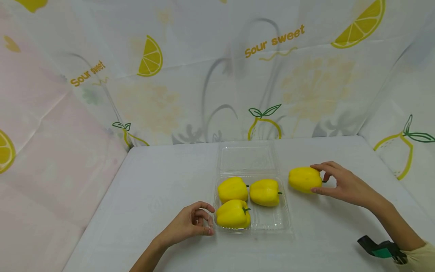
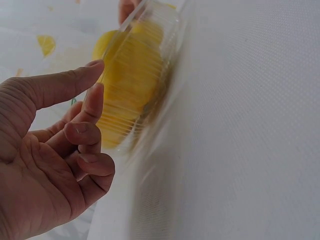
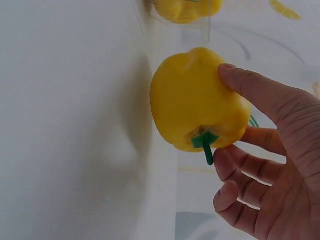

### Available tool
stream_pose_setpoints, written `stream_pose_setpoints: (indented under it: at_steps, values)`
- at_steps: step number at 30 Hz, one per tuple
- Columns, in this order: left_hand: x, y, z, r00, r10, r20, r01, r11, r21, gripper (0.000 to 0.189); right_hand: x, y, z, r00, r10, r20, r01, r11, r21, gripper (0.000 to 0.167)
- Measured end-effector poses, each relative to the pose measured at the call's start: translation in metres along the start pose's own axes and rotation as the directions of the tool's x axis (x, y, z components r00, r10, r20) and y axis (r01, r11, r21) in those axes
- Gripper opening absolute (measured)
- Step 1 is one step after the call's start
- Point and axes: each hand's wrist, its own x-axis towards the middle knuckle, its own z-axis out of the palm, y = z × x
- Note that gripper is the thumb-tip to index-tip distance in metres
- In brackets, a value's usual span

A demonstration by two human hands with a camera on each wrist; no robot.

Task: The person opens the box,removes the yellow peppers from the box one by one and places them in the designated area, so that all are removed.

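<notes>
My right hand (image 1: 344, 185) holds a yellow bell pepper (image 1: 302, 179) with thumb and fingers, to the right of a clear plastic clamshell container (image 1: 272, 223). In the right wrist view, the green stem of the held bell pepper (image 3: 185, 100) points toward the palm. Three more yellow bell peppers lie in the container: one at back left (image 1: 232, 189), another at back right (image 1: 264, 192) and a third at front left (image 1: 233, 214). At the container's left side is my left hand (image 1: 190, 223), fingers loosely bent. Its thumb and fingertips are right at the rim (image 2: 117, 47).
The container's clear lid (image 1: 247, 158) lies folded back toward the rear of the white table (image 1: 163, 177). A cloth printed with lemons (image 1: 190, 94) hangs behind and at both sides. A black and green strap (image 1: 380, 249) is by the right wrist.
</notes>
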Motion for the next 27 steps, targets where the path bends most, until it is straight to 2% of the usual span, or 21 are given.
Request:
stream_pose_setpoints:
  at_steps: [12, 22, 27]
  values:
    - [0.0003, -0.0008, 0.0000, 1.000, -0.001, -0.002, 0.001, 1.000, 0.006, 0.051, -0.0006, 0.0029, 0.0054, 1.000, 0.016, 0.014, -0.016, 1.000, -0.019, 0.063]
    - [0.0007, -0.0003, 0.0000, 1.000, -0.005, -0.006, 0.005, 1.000, 0.018, 0.050, 0.0001, 0.0001, 0.0031, 0.994, 0.094, 0.048, -0.093, 0.995, -0.023, 0.062]
    - [0.0009, 0.0004, 0.0001, 1.000, -0.006, -0.005, 0.006, 1.000, 0.019, 0.050, -0.0001, -0.0001, 0.0028, 0.998, 0.045, 0.033, -0.044, 0.999, -0.029, 0.057]
